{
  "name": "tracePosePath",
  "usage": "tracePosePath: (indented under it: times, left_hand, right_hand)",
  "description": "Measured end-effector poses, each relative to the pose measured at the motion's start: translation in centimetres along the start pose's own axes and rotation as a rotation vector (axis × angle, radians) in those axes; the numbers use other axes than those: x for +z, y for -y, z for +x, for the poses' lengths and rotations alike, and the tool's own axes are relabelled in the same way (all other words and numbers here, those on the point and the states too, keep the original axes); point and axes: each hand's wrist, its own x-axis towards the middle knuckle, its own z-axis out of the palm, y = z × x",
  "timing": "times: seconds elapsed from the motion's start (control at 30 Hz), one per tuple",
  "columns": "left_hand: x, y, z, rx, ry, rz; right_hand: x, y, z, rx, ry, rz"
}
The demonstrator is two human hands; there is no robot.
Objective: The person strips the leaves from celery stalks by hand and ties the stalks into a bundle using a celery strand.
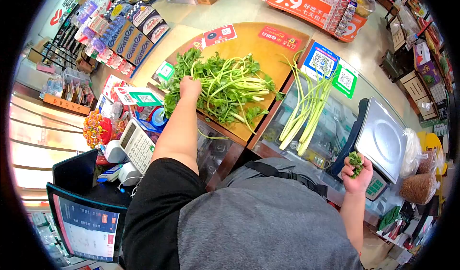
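Note:
A pile of leafy celery (pixel 230 85) lies on the wooden counter top, its leaves to the left and pale stalk ends to the right. My left hand (pixel 190 88) is in the leaves at the pile's left side, its fingers closed on celery there; the fingertips are partly hidden. Off to the right, my right hand (pixel 357 175) is closed round a small bunch of celery leaves (pixel 355 163), held near the front edge of the weighing scale (pixel 383 131). Between the hands, long celery stalks (pixel 306 119) with few leaves rest on the glass counter.
Payment code signs (pixel 322 61) stand behind the bare stalks. Left of the pile are a calculator (pixel 136 146), a candy stand (pixel 96 128) and a monitor (pixel 86 227). Bags of brown goods (pixel 418 188) sit right of the scale. Shop shelves and a promotion display (pixel 306 4) stand beyond.

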Motion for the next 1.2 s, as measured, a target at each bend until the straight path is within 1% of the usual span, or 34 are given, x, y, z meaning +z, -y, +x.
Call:
tracePosePath:
  times: [0.03,0.07,0.17,0.2,0.23,0.27,0.3,0.37,0.4,0.5,0.63,0.67,0.77,0.8,0.87,0.9,0.93,0.97,1.03,1.07,1.1,1.13,1.17,1.2]
  left_hand:
    - [0.1,0.4,0.2,-0.015,0.039,-0.007]
    - [0.1,0.7,0.3,0.002,0.031,0.022]
    - [-1.6,-0.7,-1.2,-0.036,0.097,0.01]
    - [-0.1,1.0,0.7,-0.004,0.077,-0.096]
    - [2.5,4.0,4.0,0.03,0.057,-0.202]
    - [3.8,5.5,5.9,0.067,0.035,-0.308]
    - [2.7,4.6,5.4,-0.03,0.057,-0.449]
    - [-1.7,1.0,2.5,-0.221,0.102,-0.727]
    - [-3.0,0.1,1.7,-0.251,0.102,-0.894]
    - [-6.1,-1.5,0.1,-0.109,0.12,-1.276]
    - [-10.7,-4.7,-2.7,0.177,0.121,-1.506]
    - [-11.5,-5.9,-3.3,0.205,0.082,-1.511]
    - [-14.7,-8.7,-6.4,0.447,0.275,-1.654]
    - [-15.4,-9.7,-7.2,0.482,0.371,-1.734]
    - [-15.9,-10.8,-8.3,0.591,0.416,-1.63]
    - [-16.2,-11.5,-9.0,0.648,0.434,-1.577]
    - [-16.7,-12.9,-10.9,0.662,0.41,-1.541]
    - [-16.7,-13.7,-12.4,0.685,0.437,-1.475]
    - [-16.3,-15.0,-15.3,0.721,0.497,-1.344]
    - [-15.8,-15.7,-17.3,0.782,0.571,-1.287]
    - [-14.8,-16.1,-18.8,0.726,0.642,-1.283]
    - [-13.7,-16.4,-20.4,0.735,0.698,-1.243]
    - [-12.7,-16.6,-21.9,0.739,0.759,-1.201]
    - [-11.7,-16.8,-23.5,0.696,0.824,-1.186]
  right_hand:
    - [0.1,-0.1,0.1,-0.001,-0.017,0.003]
    - [0.2,-0.2,0.1,-0.002,-0.035,0.007]
    - [1.0,-0.4,0.3,-0.014,-0.122,-0.011]
    - [1.2,-0.4,0.3,-0.021,-0.154,-0.022]
    - [1.4,-0.5,0.3,-0.024,-0.137,-0.029]
    - [1.5,-0.6,0.3,-0.027,-0.118,-0.033]
    - [1.6,-0.7,0.3,-0.03,-0.099,-0.037]
    - [1.7,-0.7,0.2,-0.027,-0.043,-0.058]
    - [1.7,-0.8,0.2,-0.026,-0.016,-0.066]
    - [1.9,-1.7,0.0,-0.068,-0.045,-0.054]
    - [2.5,-2.8,-0.2,-0.099,-0.079,-0.034]
    - [2.0,-2.8,-0.2,-0.079,-0.033,-0.028]
    - [1.6,-2.5,-1.1,-0.012,0.082,0.006]
    - [1.5,-2.3,-1.4,0.001,0.109,0.025]
    - [1.4,-2.0,-1.9,0.028,0.167,0.059]
    - [1.4,-1.9,-2.1,0.022,0.143,0.033]
    - [1.4,-1.7,-2.3,0.014,0.119,0.007]
    - [1.5,-1.5,-2.5,0.005,0.092,-0.019]
    - [2.3,-1.5,-2.9,0.021,0.108,-0.077]
    - [3.0,-1.6,-3.0,0.025,0.11,-0.104]
    - [3.6,-1.7,-3.2,0.025,0.109,-0.13]
    - [3.9,-1.7,-3.0,0.051,0.226,-0.155]
    - [5.0,-1.8,-2.9,0.055,0.214,-0.252]
    - [6.1,-2.0,-2.8,0.04,0.199,-0.308]
